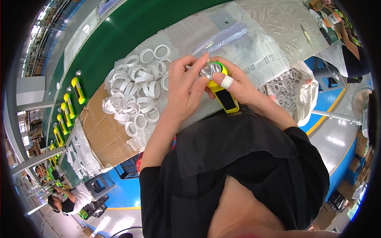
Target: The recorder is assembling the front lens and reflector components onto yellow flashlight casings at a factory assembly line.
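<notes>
A yellow flashlight (216, 88) with a black panel on its body is held between both hands, close in front of my black apron. Its round, shiny clear head (211, 70) points up and away from me, with a bright green edge. My right hand (241, 86) wraps the body from the right, and its thumb, with a white wrap (227, 82) round it, presses by the head. My left hand (184, 89) closes on the head's left rim with thumb and fingers. Whether a separate small part sits under those fingertips is hidden.
White rings (135, 89) lie piled on cardboard (101, 137) to the left. Beyond my hands lies a stack of clear discs (222, 37). A white bag (311, 101) of rings hangs at right. More yellow flashlights (78, 90) line the green belt (137, 23). Two people work farther off.
</notes>
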{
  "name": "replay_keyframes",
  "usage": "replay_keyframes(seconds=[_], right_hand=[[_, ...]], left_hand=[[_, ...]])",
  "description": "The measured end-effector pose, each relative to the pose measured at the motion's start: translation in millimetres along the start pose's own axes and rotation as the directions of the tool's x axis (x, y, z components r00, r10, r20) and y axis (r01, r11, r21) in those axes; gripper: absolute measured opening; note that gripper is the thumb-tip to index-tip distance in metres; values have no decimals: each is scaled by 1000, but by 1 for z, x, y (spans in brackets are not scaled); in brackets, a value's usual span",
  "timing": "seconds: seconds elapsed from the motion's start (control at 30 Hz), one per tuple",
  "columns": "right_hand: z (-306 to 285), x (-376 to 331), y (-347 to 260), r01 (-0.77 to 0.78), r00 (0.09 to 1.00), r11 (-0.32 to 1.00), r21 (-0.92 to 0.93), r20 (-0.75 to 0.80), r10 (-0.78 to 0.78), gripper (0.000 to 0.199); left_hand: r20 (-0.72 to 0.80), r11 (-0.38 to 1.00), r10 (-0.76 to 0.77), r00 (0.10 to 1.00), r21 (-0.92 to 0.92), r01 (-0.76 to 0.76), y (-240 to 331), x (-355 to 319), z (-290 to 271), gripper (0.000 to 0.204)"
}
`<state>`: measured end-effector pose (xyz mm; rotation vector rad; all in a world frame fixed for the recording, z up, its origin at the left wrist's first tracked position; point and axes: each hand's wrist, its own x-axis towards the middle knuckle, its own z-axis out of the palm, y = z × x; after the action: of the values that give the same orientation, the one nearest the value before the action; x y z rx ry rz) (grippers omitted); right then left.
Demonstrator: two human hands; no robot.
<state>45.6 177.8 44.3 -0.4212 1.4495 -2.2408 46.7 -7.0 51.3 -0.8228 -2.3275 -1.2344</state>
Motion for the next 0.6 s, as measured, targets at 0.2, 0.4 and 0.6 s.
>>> replay_keyframes(seconds=[0.2, 0.4, 0.6], right_hand=[[13, 5, 4, -32, 996, 997, -68, 78, 37, 37], [19, 3, 13, -134, 985, 990, -34, 103, 137, 32], [14, 13, 12, -20, 989, 1000, 9, 143, 19, 29]], left_hand=[[-24, 984, -126, 992, -129, 122, 7, -18, -2, 34], [3, 995, 34, 999, -97, -33, -5, -22, 0, 41], [-83, 998, 49, 995, -27, -52, -8, -21, -2, 38]])
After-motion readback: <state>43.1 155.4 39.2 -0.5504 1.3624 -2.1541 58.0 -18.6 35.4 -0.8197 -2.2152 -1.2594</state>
